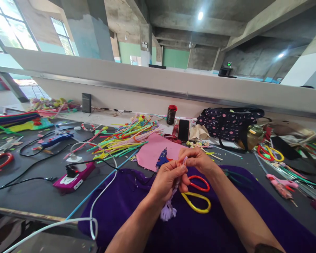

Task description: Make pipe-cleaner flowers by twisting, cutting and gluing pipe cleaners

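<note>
My left hand [171,175] is closed in a pinch on a lavender fuzzy strand, whose frayed tassel end [168,212] hangs below it. Close beside it, my right hand [198,160] has its fingertips closed on the strand's upper end. The two hands nearly touch, and most of the strand is hidden in the fingers. Scissors with one red and one yellow handle loop [197,208] lie on the purple cloth [216,225] just under my hands. Behind my left hand is a dark blue tool, probably a glue gun [162,159], by a pink sheet [149,153].
Many coloured pipe cleaners [121,140] lie left of centre. A magenta power strip [76,177] with trailing white and black cables sits at left. At the back stand a phone [183,130], a red-lidded bottle [171,115] and a dotted bag [226,126]. A pink glue gun [281,188] lies at right.
</note>
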{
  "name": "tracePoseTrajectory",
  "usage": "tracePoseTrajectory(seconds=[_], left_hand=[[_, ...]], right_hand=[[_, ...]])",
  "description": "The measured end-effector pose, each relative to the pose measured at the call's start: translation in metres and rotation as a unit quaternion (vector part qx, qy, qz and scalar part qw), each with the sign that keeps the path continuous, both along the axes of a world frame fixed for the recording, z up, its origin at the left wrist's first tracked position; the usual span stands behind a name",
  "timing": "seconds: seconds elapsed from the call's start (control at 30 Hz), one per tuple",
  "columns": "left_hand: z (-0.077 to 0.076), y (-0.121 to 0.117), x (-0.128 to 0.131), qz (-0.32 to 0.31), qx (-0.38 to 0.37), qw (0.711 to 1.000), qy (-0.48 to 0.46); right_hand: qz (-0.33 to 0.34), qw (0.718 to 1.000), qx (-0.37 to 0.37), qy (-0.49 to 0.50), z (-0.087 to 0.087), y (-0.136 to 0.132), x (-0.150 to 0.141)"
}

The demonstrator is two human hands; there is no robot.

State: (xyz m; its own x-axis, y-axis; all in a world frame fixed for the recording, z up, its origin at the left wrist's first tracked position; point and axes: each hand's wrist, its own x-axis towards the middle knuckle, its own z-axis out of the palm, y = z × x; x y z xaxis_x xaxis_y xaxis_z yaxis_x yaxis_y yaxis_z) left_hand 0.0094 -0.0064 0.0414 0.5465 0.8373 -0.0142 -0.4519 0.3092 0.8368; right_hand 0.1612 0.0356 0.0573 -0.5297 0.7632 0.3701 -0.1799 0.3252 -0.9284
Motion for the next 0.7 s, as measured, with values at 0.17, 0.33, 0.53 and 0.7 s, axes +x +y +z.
tracePoseTrajectory(seconds=[0.17, 0.33, 0.53, 0.7], left_hand=[[-0.003, 0.001, -0.002, -0.043, -0.011, 0.999, -0.016], [-0.003, 0.001, -0.002, -0.033, 0.006, 0.999, -0.011], [0.001, 0.002, -0.003, 0.017, 0.02, 1.0, -0.016], [0.0, 0.004, -0.005, -0.003, 0.01, 0.999, -0.038]], right_hand=[[0.018, 1.0, 0.021, 0.014, -0.002, 0.002, 0.001], [0.007, 1.0, 0.026, 0.012, -0.001, 0.002, 0.003], [-0.095, 0.987, 0.104, -0.082, 0.017, -0.011, 0.005], [-0.054, 0.995, 0.06, -0.059, 0.015, -0.012, 0.007]])
